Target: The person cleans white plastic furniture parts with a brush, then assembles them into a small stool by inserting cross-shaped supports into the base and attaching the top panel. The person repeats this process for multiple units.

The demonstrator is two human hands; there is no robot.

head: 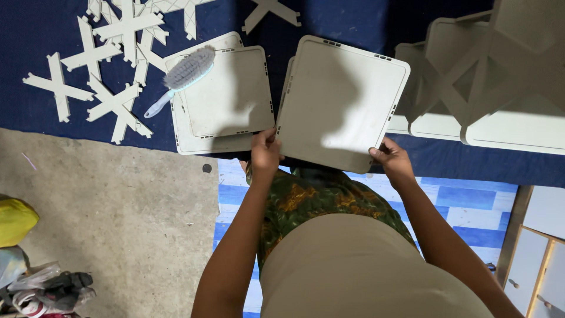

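Head view, looking straight down. Both hands hold one pale square panel (pixel 340 103) with rounded corners and a raised rim, tilted slightly, above the blue cloth (pixel 35 35) that covers the floor here

Left hand (pixel 265 154) at the panel's near-left corner, fingers clenched on the edge, thumb on top. Right hand (pixel 393 160) at the near-right corner, fingers curled under the rim, thumb over it. Panel sits between the two hands, far edge pointing away from the body

Just left of it, a stack of similar panels (pixel 220 97) lies flat on the cloth, edges nearly touching the held one. A brush (pixel 182 76) with grey bristles and a light blue handle rests across the stack's far-left corner, handle running off onto the cloth

Further left, a scatter of pale cross-shaped pieces (pixel 106 65), some overlapping. Upper right, an assembled run of pale panels and diagonal braces (pixel 488 76), close beside the held panel

Near side: bare concrete floor (pixel 118 224) to the left, blue-and-white striped mat (pixel 465 206) under the person. Yellow bag and bundled cloths (pixel 23 259) at lower left edge
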